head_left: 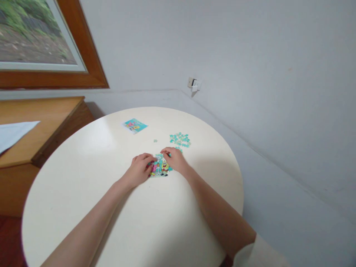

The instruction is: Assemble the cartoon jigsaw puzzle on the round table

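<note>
A partly joined jigsaw puzzle [159, 170] with cartoon figures, one of them yellow, lies flat on the white round table [133, 215]. My left hand [142, 167] rests along its left side, fingers curled over that edge and covering part of the pink figure. At the upper right of the puzzle is my right hand [174, 157], thumb and fingertips pinched together at its top edge. Whatever is between those fingertips is too small to make out. Beyond my right hand, loose teal puzzle pieces [180, 139] are spread in a heap. A single pale piece [155, 141] lies apart, left of the heap.
A picture card [135, 126] with a similar cartoon scene lies at the far left of the table. Left of the table stands a wooden cabinet [55, 115] with a white cloth or paper [16, 131] on it. Walls with an outlet [194, 84] close off the back and right.
</note>
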A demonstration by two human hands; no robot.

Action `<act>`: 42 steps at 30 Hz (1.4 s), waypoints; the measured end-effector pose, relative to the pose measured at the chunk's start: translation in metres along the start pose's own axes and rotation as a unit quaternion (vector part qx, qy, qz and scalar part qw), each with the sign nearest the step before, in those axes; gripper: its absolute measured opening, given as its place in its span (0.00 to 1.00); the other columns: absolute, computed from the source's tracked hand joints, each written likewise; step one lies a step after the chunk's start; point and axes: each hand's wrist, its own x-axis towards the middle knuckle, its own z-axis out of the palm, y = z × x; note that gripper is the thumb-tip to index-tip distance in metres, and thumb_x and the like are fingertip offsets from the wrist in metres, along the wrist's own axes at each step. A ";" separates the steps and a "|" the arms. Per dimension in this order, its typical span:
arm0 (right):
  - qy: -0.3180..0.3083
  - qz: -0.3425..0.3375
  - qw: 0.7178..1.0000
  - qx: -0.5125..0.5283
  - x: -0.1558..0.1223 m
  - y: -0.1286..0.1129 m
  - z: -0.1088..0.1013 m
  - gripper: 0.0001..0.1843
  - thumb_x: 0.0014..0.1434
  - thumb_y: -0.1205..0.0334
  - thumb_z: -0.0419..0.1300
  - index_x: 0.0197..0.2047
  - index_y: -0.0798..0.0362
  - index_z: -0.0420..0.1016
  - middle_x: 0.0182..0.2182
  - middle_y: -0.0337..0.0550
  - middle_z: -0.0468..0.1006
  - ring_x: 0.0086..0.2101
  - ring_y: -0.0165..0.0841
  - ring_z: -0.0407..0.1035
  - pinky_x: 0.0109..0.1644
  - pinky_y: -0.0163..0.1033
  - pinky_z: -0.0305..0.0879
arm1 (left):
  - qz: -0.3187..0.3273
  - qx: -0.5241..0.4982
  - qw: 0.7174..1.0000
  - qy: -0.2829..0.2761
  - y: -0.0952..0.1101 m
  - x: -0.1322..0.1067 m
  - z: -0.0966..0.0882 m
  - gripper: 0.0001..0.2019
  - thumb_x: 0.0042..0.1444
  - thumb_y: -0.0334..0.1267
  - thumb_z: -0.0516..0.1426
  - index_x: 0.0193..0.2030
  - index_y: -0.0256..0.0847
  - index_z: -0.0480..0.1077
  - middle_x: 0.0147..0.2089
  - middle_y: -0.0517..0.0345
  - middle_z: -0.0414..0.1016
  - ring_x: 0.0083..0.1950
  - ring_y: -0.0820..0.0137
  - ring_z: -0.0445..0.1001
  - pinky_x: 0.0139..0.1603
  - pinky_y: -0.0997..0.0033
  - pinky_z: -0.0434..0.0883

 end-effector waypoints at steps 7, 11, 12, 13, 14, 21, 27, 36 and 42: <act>0.003 -0.001 1.000 0.007 -0.001 0.001 0.001 0.11 0.56 0.69 0.54 0.36 0.50 0.78 0.30 0.38 0.81 0.32 0.29 0.72 0.41 0.33 0.65 | -0.012 -0.008 1.000 0.005 0.003 0.000 -0.002 0.14 0.54 0.32 0.49 0.44 0.42 0.73 0.45 0.52 0.72 0.48 0.63 0.71 0.53 0.58 0.67; 0.002 0.001 1.000 0.010 -0.001 0.000 0.000 0.11 0.56 0.69 0.54 0.36 0.50 0.78 0.29 0.38 0.80 0.31 0.29 0.72 0.40 0.33 0.65 | -0.010 -0.010 1.000 0.004 0.003 0.001 -0.004 0.13 0.54 0.32 0.49 0.42 0.41 0.73 0.43 0.52 0.73 0.47 0.63 0.71 0.52 0.59 0.67; 0.001 0.002 1.000 0.010 -0.001 -0.001 0.000 0.11 0.56 0.69 0.54 0.35 0.50 0.78 0.30 0.38 0.80 0.32 0.29 0.72 0.41 0.33 0.65 | -0.008 -0.012 1.000 0.003 0.003 0.001 -0.004 0.13 0.54 0.32 0.49 0.41 0.42 0.73 0.43 0.52 0.73 0.47 0.63 0.71 0.52 0.60 0.67; 0.001 0.003 1.000 0.011 -0.001 -0.001 -0.001 0.11 0.56 0.69 0.54 0.35 0.50 0.78 0.30 0.38 0.81 0.32 0.29 0.72 0.41 0.33 0.65 | -0.006 -0.015 1.000 0.002 0.003 0.001 -0.005 0.13 0.53 0.31 0.49 0.41 0.42 0.73 0.43 0.53 0.74 0.47 0.64 0.71 0.52 0.60 0.67; 0.001 0.004 1.000 0.012 -0.001 -0.001 -0.001 0.11 0.56 0.69 0.54 0.35 0.50 0.78 0.30 0.38 0.81 0.33 0.29 0.72 0.42 0.33 0.65 | -0.003 -0.017 1.000 0.002 0.003 0.001 -0.005 0.13 0.53 0.31 0.49 0.40 0.42 0.73 0.43 0.53 0.74 0.47 0.64 0.71 0.52 0.60 0.67; -0.004 0.002 1.000 -0.004 -0.002 -0.005 -0.002 0.12 0.57 0.69 0.54 0.36 0.49 0.78 0.32 0.38 0.80 0.35 0.30 0.71 0.45 0.35 0.64 | 0.007 -0.020 1.000 0.007 0.004 0.001 -0.006 0.12 0.53 0.30 0.49 0.38 0.42 0.73 0.42 0.54 0.75 0.46 0.64 0.71 0.51 0.60 0.66; 0.120 0.067 0.980 -0.141 -0.005 -0.008 -0.015 0.14 0.58 0.68 0.53 0.43 0.52 0.78 0.46 0.48 0.75 0.50 0.38 0.65 0.57 0.44 0.55 | 0.000 -0.025 1.000 0.002 0.003 0.002 -0.005 0.12 0.54 0.31 0.49 0.37 0.42 0.73 0.42 0.53 0.75 0.47 0.64 0.71 0.51 0.60 0.66; 0.038 0.153 0.957 -0.245 -0.003 0.006 -0.011 0.23 0.61 0.64 0.48 0.59 0.51 0.68 0.61 0.52 0.64 0.60 0.39 0.56 0.61 0.49 0.48 | -0.001 -0.038 0.999 0.007 0.003 0.001 -0.004 0.12 0.54 0.30 0.49 0.38 0.42 0.73 0.43 0.54 0.75 0.48 0.65 0.71 0.53 0.60 0.65; 0.053 0.159 0.952 -0.256 -0.004 0.005 -0.011 0.22 0.61 0.62 0.50 0.56 0.46 0.72 0.62 0.51 0.62 0.61 0.42 0.54 0.60 0.50 0.50 | -0.004 -0.037 0.999 0.009 0.005 0.000 -0.006 0.11 0.54 0.30 0.50 0.38 0.42 0.73 0.43 0.54 0.75 0.48 0.64 0.71 0.53 0.59 0.65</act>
